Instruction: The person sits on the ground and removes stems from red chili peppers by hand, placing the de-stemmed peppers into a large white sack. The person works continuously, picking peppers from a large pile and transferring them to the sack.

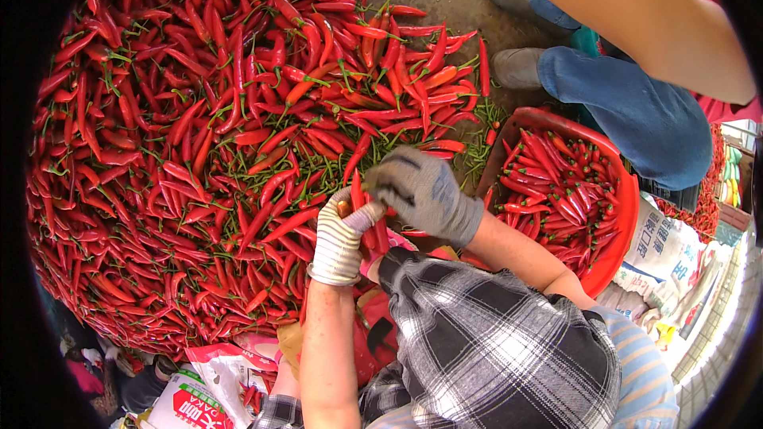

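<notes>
My left hand, in a white striped knit glove, grips a few red chili peppers with the thumb across them. Close against their upper ends is my right hand in a grey work glove. Its fingers are curled and blurred, so what lies between its fingertips is unclear. Both hands are over the near edge of a large heap of red chili peppers with green stems. Loose green stems lie scattered on the heap just beyond my hands.
A red plastic basin holding chilies stands by my right forearm. Beyond it are another person's jeans-clad leg, shoe and bare arm. White printed sacks lie at the right; a plastic bag lies at lower left.
</notes>
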Demonstrator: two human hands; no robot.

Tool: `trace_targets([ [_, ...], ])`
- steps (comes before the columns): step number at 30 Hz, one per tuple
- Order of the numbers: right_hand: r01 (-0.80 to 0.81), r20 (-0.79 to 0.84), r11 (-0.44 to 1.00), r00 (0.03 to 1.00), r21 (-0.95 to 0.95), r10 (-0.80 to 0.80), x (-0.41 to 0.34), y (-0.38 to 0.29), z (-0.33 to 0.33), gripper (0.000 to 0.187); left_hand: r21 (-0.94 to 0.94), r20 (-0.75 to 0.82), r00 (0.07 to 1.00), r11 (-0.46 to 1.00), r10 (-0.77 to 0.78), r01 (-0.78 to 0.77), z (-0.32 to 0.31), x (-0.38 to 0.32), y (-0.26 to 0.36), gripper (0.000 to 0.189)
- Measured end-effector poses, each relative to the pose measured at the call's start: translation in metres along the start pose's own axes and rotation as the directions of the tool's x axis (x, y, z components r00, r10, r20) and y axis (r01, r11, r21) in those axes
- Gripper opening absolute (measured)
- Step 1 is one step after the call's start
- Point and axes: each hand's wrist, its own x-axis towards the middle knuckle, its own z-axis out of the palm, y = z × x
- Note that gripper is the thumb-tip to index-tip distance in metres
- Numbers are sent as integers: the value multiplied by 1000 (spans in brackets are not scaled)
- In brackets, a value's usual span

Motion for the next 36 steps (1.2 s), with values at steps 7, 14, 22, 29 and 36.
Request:
trace_targets([
  [7,-360,-303,805,923,-471,236,56,76,-25,60,-261,9,1000,965,19,-16,-5,6,-4,36],
  [14,-511,102,645,821,569,561,13,49,3,54,-280,-44,986,946,159,-165,-23,-4,-7,38],
  [22,-89,-45,801,996,-592,77,25,71,-3,44,-211,-69,982,960,173,-184,-19,-14,-5,37],
  [29,59,73,883,997,-466,-28,36,36,-10,28,311,-74,917,883,391,-352,-17,-25,27,37],
  [36,44,233,952,972,-302,29,5,11,3,39,775,253,831,411,495,-481,-35,-12,33,33],
])
